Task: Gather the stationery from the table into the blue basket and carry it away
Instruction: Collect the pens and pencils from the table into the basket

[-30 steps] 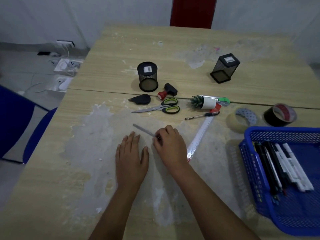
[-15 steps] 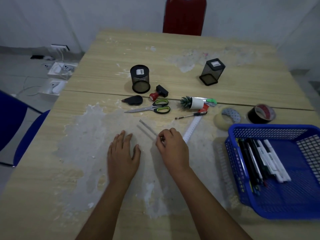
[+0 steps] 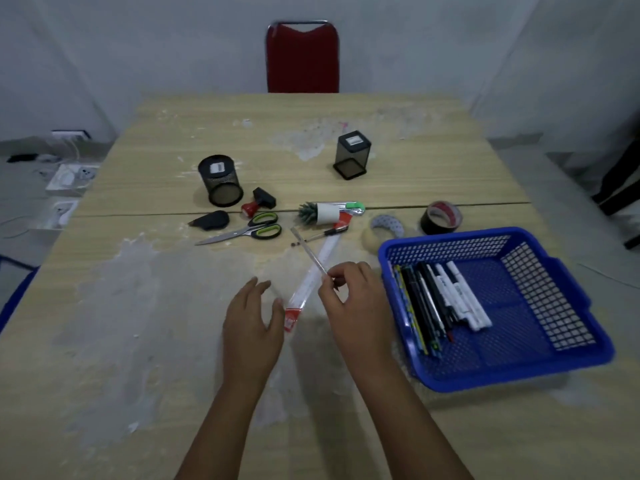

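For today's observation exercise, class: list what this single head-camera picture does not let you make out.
- Markings on the small ruler pinched by the right hand: too small, blurred (head view).
- Its near end: hidden behind the fingers.
- Print on the markers in the blue basket: too small.
- Label on the round mesh cup: blurred.
- Both elbows: cut off by the bottom edge.

Left hand [image 3: 252,323] flat and low, fingers straight, thumb out to the side. Right hand [image 3: 353,299] lifted, fingertips [image 3: 329,284] pinched tight on a thin metal ruler [image 3: 309,250].
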